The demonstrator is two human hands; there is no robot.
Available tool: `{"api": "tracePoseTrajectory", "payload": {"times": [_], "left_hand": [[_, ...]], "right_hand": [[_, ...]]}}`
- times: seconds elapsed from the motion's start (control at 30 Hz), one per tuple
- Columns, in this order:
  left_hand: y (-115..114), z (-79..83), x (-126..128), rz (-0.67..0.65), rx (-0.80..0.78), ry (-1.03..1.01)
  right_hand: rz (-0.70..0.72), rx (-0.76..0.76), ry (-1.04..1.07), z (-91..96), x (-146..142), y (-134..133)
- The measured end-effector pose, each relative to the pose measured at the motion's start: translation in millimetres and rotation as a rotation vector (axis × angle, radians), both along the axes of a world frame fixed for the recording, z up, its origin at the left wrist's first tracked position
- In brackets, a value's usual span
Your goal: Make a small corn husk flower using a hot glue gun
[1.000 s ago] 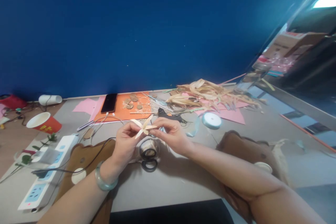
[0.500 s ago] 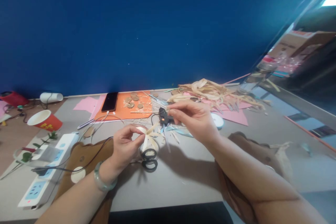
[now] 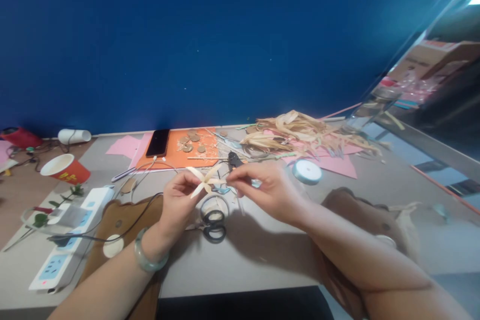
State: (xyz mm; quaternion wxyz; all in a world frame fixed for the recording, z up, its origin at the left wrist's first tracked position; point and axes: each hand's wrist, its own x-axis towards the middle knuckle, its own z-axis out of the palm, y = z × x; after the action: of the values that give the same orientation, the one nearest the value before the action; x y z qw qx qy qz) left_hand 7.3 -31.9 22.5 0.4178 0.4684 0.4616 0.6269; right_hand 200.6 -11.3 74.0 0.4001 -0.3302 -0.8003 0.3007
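My left hand (image 3: 180, 202) is closed in a pinch on a small pale straw flower (image 3: 205, 180) with several pointed petals, held above the grey table (image 3: 247, 255). My right hand (image 3: 268, 190) is closed too, thumb and forefinger pinched at the flower's right tip. Just behind those fingers lies a black glue gun (image 3: 234, 160). Black-handled scissors (image 3: 213, 226) lie on the table under the flower.
A pile of dry straw strips (image 3: 300, 134) lies on pink paper at the back right, beside a white ribbon spool (image 3: 307, 171). An orange sheet (image 3: 176, 157) with brown discs and a phone (image 3: 157, 142) sit behind. At left: power strip (image 3: 71, 247), red cup (image 3: 65, 170). Brown bags (image 3: 360, 212) flank my arms.
My right hand was back at the black glue gun half a second ago; it has returned to the flower. My left hand has lifted the flower slightly.
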Motion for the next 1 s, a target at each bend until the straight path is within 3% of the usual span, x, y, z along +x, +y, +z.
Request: {"api": "tracePoseTrajectory", "payload": {"times": [0.2,0.53,0.63,0.87,1.0], "left_hand": [[-2,1.6,2,-0.094,-0.013,-0.077],[0,-1.8,-1,-0.078,-0.018,-0.010],[-1,-4.5,-2,-0.077,0.013,-0.015],[-1,-8.7,-2,-0.059,0.111,-0.027],[-1,-9.8,-2,-0.034,0.146,0.010]], "right_hand": [[0.037,0.095,-0.061,-18.7,-12,-2],[-0.008,0.262,-0.084,-23.9,-13,-3],[-0.013,0.168,0.012,-23.7,-14,-3],[0.048,-0.242,0.202,-27.2,-20,0],[0.059,-0.238,0.187,-22.4,-15,5]]}}
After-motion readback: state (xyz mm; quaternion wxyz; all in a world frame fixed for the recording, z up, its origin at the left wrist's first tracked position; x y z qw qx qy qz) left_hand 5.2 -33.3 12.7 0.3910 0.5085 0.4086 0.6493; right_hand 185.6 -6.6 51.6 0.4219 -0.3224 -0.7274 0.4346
